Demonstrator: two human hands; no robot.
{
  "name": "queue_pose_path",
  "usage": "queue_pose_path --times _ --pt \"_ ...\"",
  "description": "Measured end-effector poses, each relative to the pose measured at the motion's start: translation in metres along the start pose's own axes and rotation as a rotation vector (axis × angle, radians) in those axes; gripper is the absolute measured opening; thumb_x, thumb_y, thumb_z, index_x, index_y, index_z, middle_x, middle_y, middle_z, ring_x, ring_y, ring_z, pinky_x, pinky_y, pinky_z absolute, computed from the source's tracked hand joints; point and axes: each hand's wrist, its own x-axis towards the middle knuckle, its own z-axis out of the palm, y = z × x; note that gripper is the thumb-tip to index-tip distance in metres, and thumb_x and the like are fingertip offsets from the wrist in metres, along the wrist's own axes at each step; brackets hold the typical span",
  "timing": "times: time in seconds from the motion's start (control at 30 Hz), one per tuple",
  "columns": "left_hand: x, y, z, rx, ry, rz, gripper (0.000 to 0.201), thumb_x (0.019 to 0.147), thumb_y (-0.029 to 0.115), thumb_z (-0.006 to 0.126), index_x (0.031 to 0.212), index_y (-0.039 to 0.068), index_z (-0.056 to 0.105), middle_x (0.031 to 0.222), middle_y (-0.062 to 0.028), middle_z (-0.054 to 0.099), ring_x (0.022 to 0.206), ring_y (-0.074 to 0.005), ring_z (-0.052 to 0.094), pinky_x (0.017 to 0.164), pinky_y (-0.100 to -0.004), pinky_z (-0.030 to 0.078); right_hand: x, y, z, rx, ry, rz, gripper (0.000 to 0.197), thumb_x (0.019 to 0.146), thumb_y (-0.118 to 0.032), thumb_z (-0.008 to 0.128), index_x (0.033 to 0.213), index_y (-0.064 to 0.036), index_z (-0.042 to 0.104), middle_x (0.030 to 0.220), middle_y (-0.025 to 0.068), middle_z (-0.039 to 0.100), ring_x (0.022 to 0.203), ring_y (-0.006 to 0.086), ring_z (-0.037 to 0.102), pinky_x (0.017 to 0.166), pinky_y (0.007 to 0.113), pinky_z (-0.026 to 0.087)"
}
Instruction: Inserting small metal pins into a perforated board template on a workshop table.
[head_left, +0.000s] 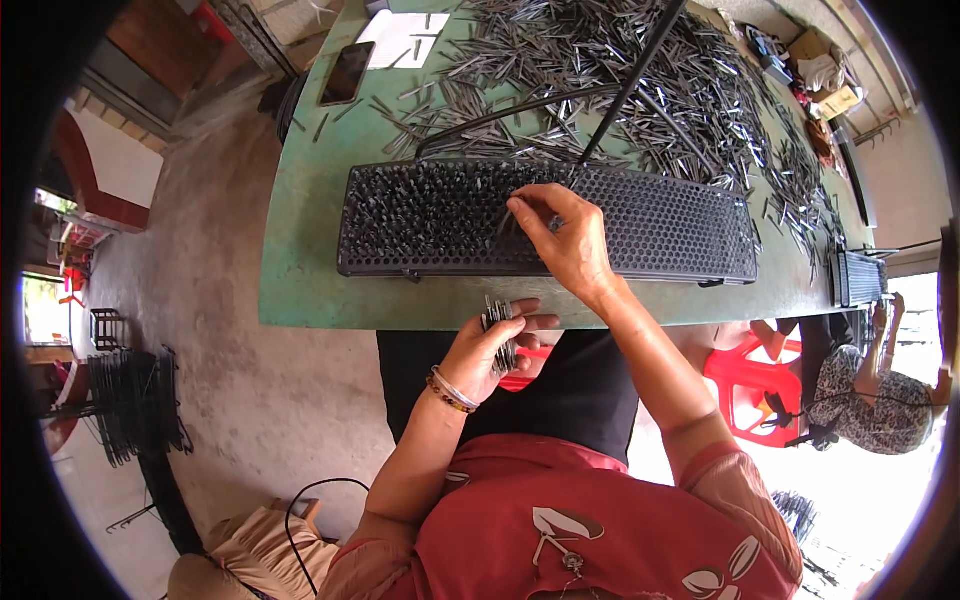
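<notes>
Below the green table's front edge, my left hand (488, 350) is closed around a bundle of thin metal strips (497, 335), their ends sticking out above and below the fingers. My right hand (572, 240) reaches over a long black perforated rack (680, 225). Its thumb and forefinger are pinched together on what looks like one thin dark strip, partly blurred against the rack. Many strips stand upright in the holes of the rack's left half (420, 215). To the right of my right hand the round holes show bare.
A big loose heap of dark metal strips (690, 120) spreads over the back of the green table (310, 240). A thin black rod (635, 80) slants above the rack. At the back left lie a phone (348, 73) and white paper (405, 35). Another person (870, 395) works at the right.
</notes>
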Motion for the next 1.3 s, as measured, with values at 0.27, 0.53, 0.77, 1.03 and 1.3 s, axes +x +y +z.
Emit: queue_pose_path --times 0.27,0.53,0.77,1.03,1.3 --pt "0.002 -0.003 -0.006 -0.013 -0.003 -0.002 0.036 0.090 0.008 0.046 0.124 -0.003 0.046 0.113 -0.0177 0.061 0.082 -0.0109 0.058 0.068 -0.0240 0.050 -0.001 0.003 0.005 -0.025 -0.009 -0.156 0.014 0.081 -0.008 0.067 0.092 -0.0001 0.064 0.083 0.0125 0.064 0.071 0.0285 0.064 0.062 0.033 0.051" --pt "-0.002 0.000 -0.002 -0.028 0.002 0.005 0.039 0.087 0.005 0.044 0.124 -0.009 0.044 0.118 -0.0258 0.055 0.085 -0.0139 0.059 0.068 -0.0254 0.049 -0.004 0.006 0.006 -0.110 -0.037 -0.274 0.017 0.078 -0.007 0.067 0.094 -0.0025 0.064 0.085 0.0109 0.064 0.078 0.0310 0.062 0.069 0.038 0.049" --pt "-0.003 0.000 -0.002 -0.028 -0.002 -0.003 0.039 0.087 0.006 0.045 0.124 -0.008 0.045 0.118 -0.0241 0.055 0.089 -0.0147 0.059 0.070 -0.0259 0.050 -0.004 0.011 0.007 -0.150 -0.051 -0.364 0.017 0.078 -0.007 0.067 0.095 -0.0040 0.066 0.087 0.0117 0.064 0.081 0.0312 0.061 0.071 0.038 0.049" --pt "-0.007 0.005 0.000 -0.067 -0.065 0.040 0.038 0.089 0.008 0.044 0.125 -0.004 0.047 0.112 -0.0149 0.060 0.097 -0.0195 0.060 0.077 -0.0290 0.051 -0.016 -0.009 -0.017 0.019 -0.213 -0.069 0.017 0.082 -0.010 0.067 0.096 -0.0002 0.066 0.094 0.0113 0.063 0.082 0.0232 0.062 0.069 0.029 0.050" --pt "-0.007 0.006 0.000 -0.030 -0.111 0.066 0.035 0.088 0.005 0.043 0.120 -0.006 0.047 0.106 -0.0154 0.060 0.093 -0.0219 0.063 0.075 -0.0339 0.054 -0.035 -0.020 -0.033 0.208 -0.658 0.233 0.020 0.081 -0.019 0.070 0.092 -0.0013 0.069 0.087 0.0085 0.063 0.082 0.0155 0.061 0.069 0.031 0.048"
